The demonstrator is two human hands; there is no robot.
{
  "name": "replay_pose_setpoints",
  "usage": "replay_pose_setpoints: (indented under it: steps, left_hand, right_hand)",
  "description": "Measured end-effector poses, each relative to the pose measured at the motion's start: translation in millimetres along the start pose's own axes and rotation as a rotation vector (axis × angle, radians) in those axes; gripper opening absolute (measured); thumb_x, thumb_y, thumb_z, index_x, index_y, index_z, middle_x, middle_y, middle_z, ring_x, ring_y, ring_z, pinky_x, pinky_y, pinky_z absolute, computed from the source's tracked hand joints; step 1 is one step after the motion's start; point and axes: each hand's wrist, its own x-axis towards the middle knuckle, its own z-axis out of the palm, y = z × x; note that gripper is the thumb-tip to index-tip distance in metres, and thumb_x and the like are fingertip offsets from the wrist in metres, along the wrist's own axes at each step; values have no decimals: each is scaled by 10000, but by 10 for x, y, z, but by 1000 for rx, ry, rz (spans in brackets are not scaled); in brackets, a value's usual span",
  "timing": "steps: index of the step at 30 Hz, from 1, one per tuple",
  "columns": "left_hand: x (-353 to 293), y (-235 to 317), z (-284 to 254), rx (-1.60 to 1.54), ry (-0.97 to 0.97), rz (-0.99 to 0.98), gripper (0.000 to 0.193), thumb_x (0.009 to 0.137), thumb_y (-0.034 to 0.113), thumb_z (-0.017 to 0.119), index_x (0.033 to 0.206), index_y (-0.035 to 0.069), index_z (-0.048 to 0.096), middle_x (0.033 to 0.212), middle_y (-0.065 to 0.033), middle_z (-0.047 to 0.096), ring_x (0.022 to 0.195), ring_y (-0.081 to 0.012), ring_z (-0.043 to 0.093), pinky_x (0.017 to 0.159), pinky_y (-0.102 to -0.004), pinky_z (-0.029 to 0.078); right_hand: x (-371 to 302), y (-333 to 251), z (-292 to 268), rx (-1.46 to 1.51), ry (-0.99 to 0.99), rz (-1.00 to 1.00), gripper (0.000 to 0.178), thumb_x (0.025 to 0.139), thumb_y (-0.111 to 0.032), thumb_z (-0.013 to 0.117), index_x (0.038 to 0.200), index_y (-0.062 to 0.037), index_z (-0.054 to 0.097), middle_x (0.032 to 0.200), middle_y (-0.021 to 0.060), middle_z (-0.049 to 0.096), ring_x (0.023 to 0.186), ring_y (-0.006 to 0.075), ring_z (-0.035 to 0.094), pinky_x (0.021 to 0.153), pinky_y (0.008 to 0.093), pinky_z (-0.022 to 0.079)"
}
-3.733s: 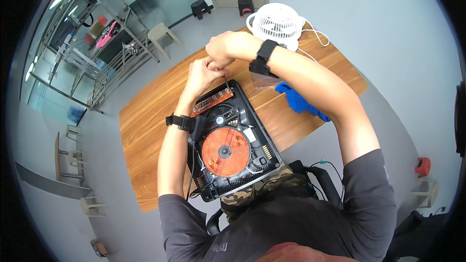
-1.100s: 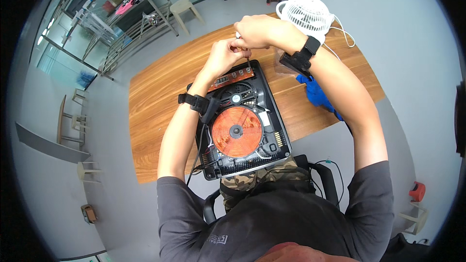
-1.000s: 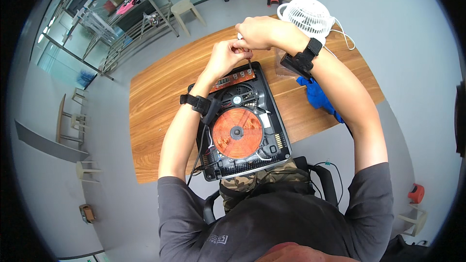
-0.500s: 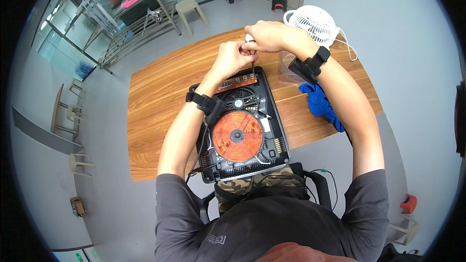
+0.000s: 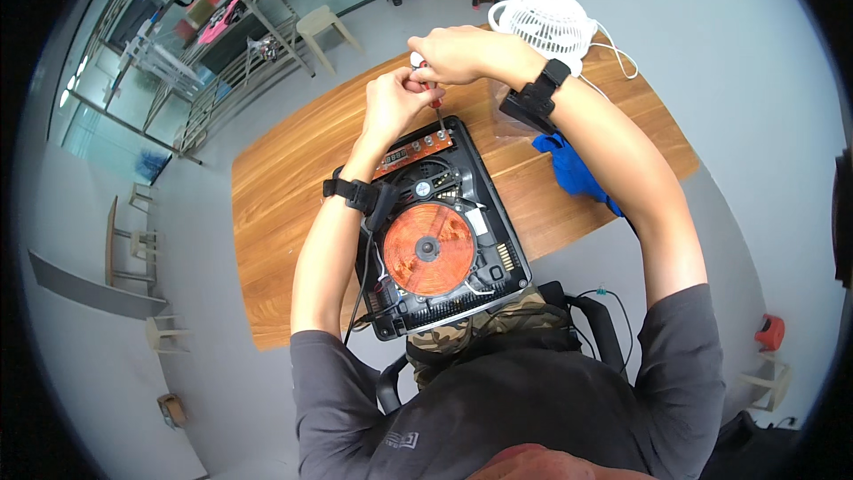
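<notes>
An opened induction cooker [image 5: 494, 200] lies at the table's front edge, its near end over my lap. Inside show a round copper coil [image 5: 407, 258], a black fan [image 5: 424, 188] and, along the far edge, a narrow orange circuit board [image 5: 413, 153]. Over that board's right end stands a screwdriver [image 5: 441, 119] with a red and white handle, tilted slightly, its tip down at the board. My right hand [image 5: 453, 55] is closed round the top of the handle. Lower down, my left hand [image 5: 393, 105] pinches the handle near the shaft; its fingers partly cover it.
A white fan with a round grille [image 5: 551, 25] sits at the table's far right, its cord trailing. Nearer are a clear plastic container [image 5: 508, 116], partly behind my right forearm, and a blue cloth [image 5: 573, 173]. A black cable [image 5: 355, 302] runs beside my left forearm.
The whole view has shifted and turned a little. Both hands stay on the screwdriver, its tip still at the board's right end.
</notes>
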Motion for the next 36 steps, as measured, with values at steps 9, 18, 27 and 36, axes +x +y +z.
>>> replay_pose_setpoints:
  steps: [9, 18, 27, 36]
  left_hand:
    - [63, -6, 52, 22, -10, 32, 261, 867, 267, 793, 937, 18, 757, 804, -39, 778, 785, -99, 724, 797, -278, 556]
    - [393, -384, 129, 14, 74, -177, 342, 867, 339, 811, 888, 3, 748, 778, -56, 748, 735, -132, 694, 738, -310, 552]
    - [444, -542, 42, -14, 245, -209, 402, 862, 404, 823, 858, 9, 751, 744, -69, 751, 690, -150, 705, 701, -324, 552]
    - [-308, -816, -1314, 421, 15, -283, 425, 809, 412, 795, 881, -7, 780, 767, -150, 762, 734, -253, 757, 733, -370, 577]
  right_hand:
    - [32, 65, 88, 13, 15, 55, 460, 1007, -391, 608, 1261, -10, 563, 1005, 236, 740, 947, 425, 721, 828, 509, 564]
    - [44, 179, 169, 62, 59, 70, 530, 1018, -394, 612, 1371, -19, 486, 1071, 249, 724, 992, 441, 703, 853, 516, 558]
    - [-130, 216, 93, 8, 65, 67, 586, 1021, -391, 622, 1448, -13, 490, 1200, 265, 701, 1142, 436, 671, 959, 508, 548]
    - [-271, 333, 407, 14, -165, -51, 340, 975, -312, 677, 1146, -19, 702, 997, 202, 753, 989, 385, 721, 874, 478, 566]
